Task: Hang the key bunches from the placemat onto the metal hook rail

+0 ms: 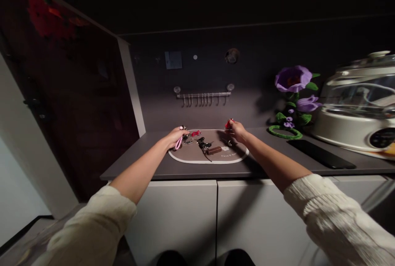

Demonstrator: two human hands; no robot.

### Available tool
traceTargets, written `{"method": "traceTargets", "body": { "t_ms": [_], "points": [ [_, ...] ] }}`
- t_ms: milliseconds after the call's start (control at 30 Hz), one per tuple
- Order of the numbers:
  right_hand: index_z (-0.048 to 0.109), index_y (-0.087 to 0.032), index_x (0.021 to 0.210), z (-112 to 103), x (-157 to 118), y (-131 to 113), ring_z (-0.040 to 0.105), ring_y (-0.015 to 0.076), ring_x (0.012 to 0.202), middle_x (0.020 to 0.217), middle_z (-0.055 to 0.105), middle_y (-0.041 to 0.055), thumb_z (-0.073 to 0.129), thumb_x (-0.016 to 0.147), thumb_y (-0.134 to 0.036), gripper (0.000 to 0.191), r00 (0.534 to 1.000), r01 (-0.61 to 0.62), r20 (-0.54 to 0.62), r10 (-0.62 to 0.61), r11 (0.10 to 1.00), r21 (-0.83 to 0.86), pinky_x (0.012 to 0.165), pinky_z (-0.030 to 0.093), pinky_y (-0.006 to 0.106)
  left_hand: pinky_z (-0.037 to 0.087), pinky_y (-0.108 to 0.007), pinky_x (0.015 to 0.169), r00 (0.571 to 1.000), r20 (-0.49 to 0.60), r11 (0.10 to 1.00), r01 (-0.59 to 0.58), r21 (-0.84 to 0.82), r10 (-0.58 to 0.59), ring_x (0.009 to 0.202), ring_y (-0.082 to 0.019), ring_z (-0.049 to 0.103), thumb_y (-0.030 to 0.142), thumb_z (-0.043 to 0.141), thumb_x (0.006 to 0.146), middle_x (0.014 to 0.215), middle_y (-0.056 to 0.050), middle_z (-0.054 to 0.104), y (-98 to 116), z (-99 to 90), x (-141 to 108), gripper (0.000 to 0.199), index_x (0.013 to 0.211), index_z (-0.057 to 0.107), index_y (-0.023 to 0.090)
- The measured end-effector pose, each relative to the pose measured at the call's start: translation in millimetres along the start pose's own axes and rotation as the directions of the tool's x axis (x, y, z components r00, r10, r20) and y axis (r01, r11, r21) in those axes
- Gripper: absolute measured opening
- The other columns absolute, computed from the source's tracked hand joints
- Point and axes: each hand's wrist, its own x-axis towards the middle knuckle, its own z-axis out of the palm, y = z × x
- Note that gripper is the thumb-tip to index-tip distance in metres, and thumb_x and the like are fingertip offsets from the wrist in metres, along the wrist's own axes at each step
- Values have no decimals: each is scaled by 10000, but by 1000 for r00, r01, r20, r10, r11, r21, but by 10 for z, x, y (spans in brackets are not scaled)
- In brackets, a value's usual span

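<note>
My left hand (175, 137) is closed on a keychain with a pink strap loop (178, 143), over the left end of an oval brown mat (185, 157) with a pale rim. At the mat's right end, the fingers of my right hand (238, 131) pinch a small red item (228, 124), perhaps a keychain, its details too small to tell. Between the hands lie another red trinket (195, 133), a cluster of black keys or fobs (203, 143) and a brown bar-shaped piece (214, 150). A small metallic item (230, 143) rests below my right hand.
A rail with several hooks (203, 95) is fixed to the wall behind the mat. To the right stand a purple flower decoration (293, 80), a black phone (321, 154) and a white appliance with a clear cover (342, 128). A shelf overhangs the counter (135, 157).
</note>
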Motion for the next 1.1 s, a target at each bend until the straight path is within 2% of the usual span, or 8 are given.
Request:
{"method": "traceTargets", "body": {
  "t_ms": [133,267,433,600,733,867,1000,1100],
  "points": [
    [544,-133,553,-188,25,129,470,99,491,495,502,18,431,808,-279,314,993,119,41,-112,902,-416,549,386,222,360,-218,482,991,17,961,-135,243,135,461,-91,453,186,646,623,504,20,504,-70,-8,-34,138,609,514,147],
    [630,-114,647,-254,22,176,529,132,587,562,568,53,454,801,-385,358,973,231,165,-164,584,-778,575,361,222,417,-249,631,972,-36,844,-183,505,232,647,-129,530,291,681,594,678,-12,587,-117,-23,-17,235,717,552,137],
    [670,-127,859,-226,-49,85,585,195,825,837,653,117,427,815,-392,363,963,230,158,-219,362,-903,680,395,246,426,-301,781,966,5,850,-231,474,260,845,-160,564,252,754,516,976,-98,596,-162,-50,-5,487,930,523,137],
    [603,-128,1092,-195,-159,-40,511,238,1056,1102,584,166,458,804,-375,406,931,218,117,-346,271,-938,833,383,292,414,-308,838,951,-3,836,-269,477,308,949,-182,542,244,701,595,1010,-114,588,-124,-107,-76,381,921,542,128],
    [629,-123,1009,-67,-258,-140,555,211,977,1009,630,135,480,804,-294,306,911,371,260,-321,359,-856,805,401,274,409,-301,833,934,-100,836,-253,487,342,947,-178,535,235,677,619,1016,-115,579,8,-128,-176,349,922,545,123],
    [629,-121,857,183,-440,-297,595,142,754,866,658,91,545,775,-270,190,854,422,502,-135,743,-520,675,441,229,416,-255,747,931,8,876,-345,336,364,778,-112,539,244,691,607,845,-41,583,270,-72,-316,292,842,554,137],
    [596,-138,812,425,-675,-492,568,105,639,773,637,58,573,762,-350,220,608,166,794,-1,978,-126,612,454,219,386,-216,557,912,282,950,-311,1,299,511,-54,446,406,660,642,562,34,470,545,16,-470,321,609,476,145],
    [507,-149,605,539,-782,-557,441,71,449,509,501,2,422,789,-555,455,544,-13,839,-22,999,35,446,383,193,304,-205,419,894,380,963,-164,-214,237,370,-40,311,600,506,693,407,57,300,617,52,-547,532,459,306,166]
  ]
}}
